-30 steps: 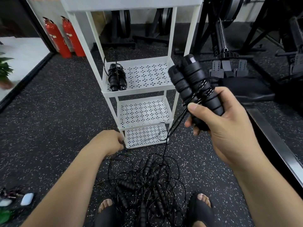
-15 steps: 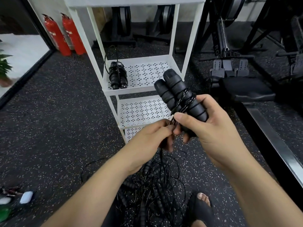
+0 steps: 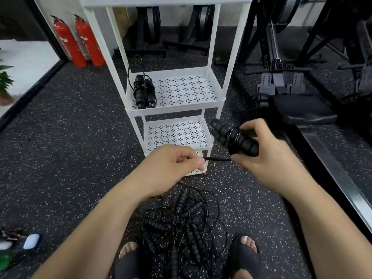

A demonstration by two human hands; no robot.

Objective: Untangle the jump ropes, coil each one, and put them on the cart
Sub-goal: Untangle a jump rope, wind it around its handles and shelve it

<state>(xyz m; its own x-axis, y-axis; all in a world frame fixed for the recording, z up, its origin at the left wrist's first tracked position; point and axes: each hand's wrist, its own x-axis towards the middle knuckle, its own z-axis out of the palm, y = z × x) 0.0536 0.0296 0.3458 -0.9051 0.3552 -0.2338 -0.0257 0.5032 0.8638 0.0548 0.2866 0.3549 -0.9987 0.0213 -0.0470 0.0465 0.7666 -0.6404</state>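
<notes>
Before the cart [image 3: 173, 112], right hand [image 3: 267, 158] grips coiled handles [image 3: 234, 137]; left hand [image 3: 177, 164] pinches their cord [image 3: 217, 159].

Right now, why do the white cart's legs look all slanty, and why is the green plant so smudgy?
In the head view, the wide-angle lens makes the cart's posts lean outward toward the top; in the same view the plant sits at the left edge and looks smeared; the jump rope gripped by the right hand is slightly blurred too, likely from movement.

The cart [image 3: 175, 110] is cut off at the top edge; one end of the rope [image 3: 217, 159] is hidden inside the left hand [image 3: 177, 164]; the right hand [image 3: 269, 160] and handles [image 3: 233, 137] are blurred.
</notes>
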